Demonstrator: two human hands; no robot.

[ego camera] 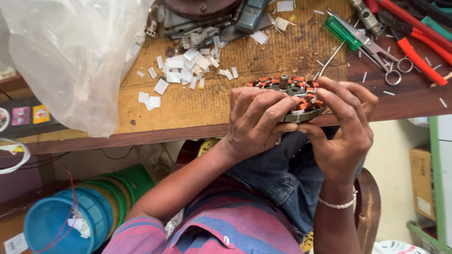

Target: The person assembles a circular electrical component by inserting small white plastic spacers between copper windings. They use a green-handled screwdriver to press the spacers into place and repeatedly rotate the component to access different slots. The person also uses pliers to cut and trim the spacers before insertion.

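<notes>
While the round motor stator (294, 96) (a metal ring wound with copper-coloured coils around a short central shaft) is held at the near edge of the workbench (197, 106), it is gripped from both sides. The left hand (256, 120) is curled over its left half, the fingers pressed together on the rim and upper face. The right hand (341, 129) is closed on the right half, fingertips pinching at the coils; a bead bracelet (336, 204) is worn at its wrist. Small white paper slips (186, 68) are scattered on the bench beyond the stator, with a green-handled screwdriver (343, 33) and scissors (381, 54) to the right. A clear plastic bag (75, 56) is seen at left, stacked coloured tubs (84, 214) below it.
</notes>
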